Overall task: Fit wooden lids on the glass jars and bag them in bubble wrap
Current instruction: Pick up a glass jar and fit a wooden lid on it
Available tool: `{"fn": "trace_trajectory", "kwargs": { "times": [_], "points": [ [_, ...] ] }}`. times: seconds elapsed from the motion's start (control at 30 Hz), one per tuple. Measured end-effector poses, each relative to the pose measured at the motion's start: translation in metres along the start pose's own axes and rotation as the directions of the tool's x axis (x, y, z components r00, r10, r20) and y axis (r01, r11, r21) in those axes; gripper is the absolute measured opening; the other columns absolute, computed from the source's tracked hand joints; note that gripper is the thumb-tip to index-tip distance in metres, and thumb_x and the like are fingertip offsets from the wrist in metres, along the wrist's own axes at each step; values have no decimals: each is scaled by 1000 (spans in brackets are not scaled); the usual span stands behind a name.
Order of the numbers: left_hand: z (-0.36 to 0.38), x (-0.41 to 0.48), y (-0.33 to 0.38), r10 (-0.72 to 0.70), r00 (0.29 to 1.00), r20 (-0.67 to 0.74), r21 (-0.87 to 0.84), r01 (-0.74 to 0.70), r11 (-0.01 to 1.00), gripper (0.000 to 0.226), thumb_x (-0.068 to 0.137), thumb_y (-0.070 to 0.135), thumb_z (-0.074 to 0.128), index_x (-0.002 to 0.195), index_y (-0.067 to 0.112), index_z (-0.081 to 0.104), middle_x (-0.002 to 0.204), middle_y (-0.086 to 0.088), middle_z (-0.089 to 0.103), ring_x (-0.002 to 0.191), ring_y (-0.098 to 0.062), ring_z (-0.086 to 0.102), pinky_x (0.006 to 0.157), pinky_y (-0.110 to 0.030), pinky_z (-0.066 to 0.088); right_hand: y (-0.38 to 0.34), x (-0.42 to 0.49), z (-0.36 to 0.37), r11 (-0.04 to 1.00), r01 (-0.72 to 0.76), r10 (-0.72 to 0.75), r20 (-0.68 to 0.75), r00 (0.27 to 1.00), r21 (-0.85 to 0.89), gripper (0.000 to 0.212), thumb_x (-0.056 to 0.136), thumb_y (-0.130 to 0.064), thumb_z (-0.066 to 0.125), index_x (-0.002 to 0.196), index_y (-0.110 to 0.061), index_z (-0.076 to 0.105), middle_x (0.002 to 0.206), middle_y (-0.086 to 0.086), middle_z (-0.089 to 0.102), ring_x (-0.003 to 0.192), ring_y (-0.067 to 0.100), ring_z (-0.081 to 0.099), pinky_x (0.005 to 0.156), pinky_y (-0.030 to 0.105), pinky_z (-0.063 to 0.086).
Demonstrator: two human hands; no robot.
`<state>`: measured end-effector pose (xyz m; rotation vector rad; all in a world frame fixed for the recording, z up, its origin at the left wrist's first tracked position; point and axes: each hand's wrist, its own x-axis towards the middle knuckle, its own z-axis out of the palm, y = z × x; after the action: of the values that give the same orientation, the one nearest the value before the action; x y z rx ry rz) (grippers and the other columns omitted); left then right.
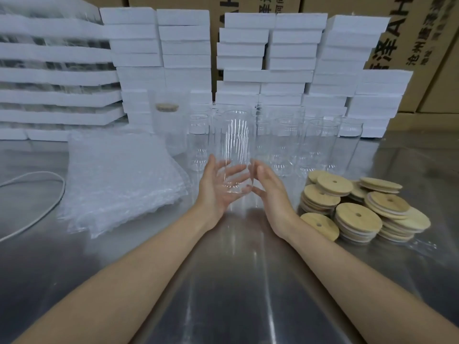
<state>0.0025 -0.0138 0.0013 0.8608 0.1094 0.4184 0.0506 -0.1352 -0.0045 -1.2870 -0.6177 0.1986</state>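
A clear glass jar (234, 145) is held upright in the air over the middle of the steel tabletop (236, 281), lidless and blurred; the left hand (218, 189) cups its lower part, thumb up along the near left side and fingers curled round behind, seen through the glass; the right hand (270, 194) lies by the jar's right side with straight fingers, thumb pointing toward the base; whether it truly presses the glass I cannot tell. Toward the right edge lies a loose heap of round wooden lids (357, 212), several showing a small hole; toward the left edge sits a pile of bubble-wrap bags (119, 180), and past it a white cable (37, 194). Along the far edge stands a row of empty jars (298, 145); at its left end is one wrapped jar (169, 125) with a lid on. Behind them rise stacks of white boxes (248, 58) and brown cartons (409, 33).
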Motion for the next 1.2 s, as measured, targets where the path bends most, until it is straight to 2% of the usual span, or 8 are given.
{"fn": "trace_trajectory", "kwargs": {
  "times": [0.17, 0.3, 0.47, 0.6, 0.7, 0.87, 1.07, 1.2],
  "points": [
    [-3, -4, 3, -242, 951, 194, 29, 242, 970, 57, 89, 56, 47, 86, 8, 77, 91, -16, 71, 73, -31, 70, 63, -40, 57, 0, 0, 3, 995, -80, 76, 74, 994, 52, 69, 84, -52, 58, 140, -14, 45, 112, 12, 63, 93, 28, 60, 91, 50, 48],
    [-3, -2, 7, -256, 945, 202, 92, 242, 966, 56, 93, 52, 44, 96, 4, 73, 91, -17, 69, 73, -29, 66, 74, -38, 51, -6, -1, 3, 999, -39, 38, 59, 998, 21, 67, 82, -44, 57, 136, -6, 43, 123, 10, 64, 75, 20, 67, 60, 27, 55],
    [-7, -10, -2, -269, 963, 31, 13, 269, 963, 50, 101, 47, 38, 108, 0, 53, 91, -17, 70, 75, -27, 72, 61, -35, 58, -5, -14, 2, 998, 66, -66, 10, 998, -18, 58, 85, -13, 72, 135, -9, 43, 123, 4, 62, 112, 10, 61, 93, 22, 47],
    [-4, -10, 2, -221, 974, -45, 45, 223, 974, 49, 100, 47, 39, 119, 3, 50, 126, -17, 58, 102, -26, 67, 84, -42, 53, -3, -17, 5, 979, 162, -155, 70, 985, -121, 86, 75, -11, 78, 145, -24, 30, 135, 4, 52, 127, 6, 50, 107, 22, 41],
    [-6, -2, 11, -148, 987, -67, 115, 155, 981, 56, 102, 43, 35, 136, 0, 47, 124, -12, 61, 116, -27, 60, 92, -38, 49, -1, -11, 9, 944, 248, -216, 161, 963, -216, 96, 70, -1, 84, 143, -32, 31, 135, -5, 49, 126, -5, 47, 108, 19, 39],
    [-12, 4, 10, -104, 991, -80, 167, 116, 979, 38, 106, 35, 30, 98, 11, 59, 96, -2, 68, 83, -11, 69, 66, -25, 55, 2, -10, 10, 858, 380, -345, 159, 925, -345, 83, 64, -10, 86, 124, -47, 42, 123, -34, 49, 122, -6, 49, 99, 13, 39],
    [-11, 11, 7, -128, 982, -136, 191, 153, 970, 35, 105, 36, 35, 98, 13, 60, 88, 1, 71, 71, -7, 71, 58, -20, 54, 4, -11, 10, 752, 493, -473, 161, 866, -438, 89, 66, -6, 87, 119, -59, 40, 126, -11, 50, 117, 1, 53, 96, 17, 43],
    [-12, 5, 7, -104, 989, -109, 166, 121, 979, 45, 105, 41, 31, 104, 7, 59, 101, -8, 68, 82, -15, 70, 60, -24, 56, 2, -12, 10, 801, 453, -428, 154, 890, -391, 86, 63, -8, 88, 119, -55, 42, 124, -20, 50, 118, -2, 52, 97, 16, 42]
  ]
}}
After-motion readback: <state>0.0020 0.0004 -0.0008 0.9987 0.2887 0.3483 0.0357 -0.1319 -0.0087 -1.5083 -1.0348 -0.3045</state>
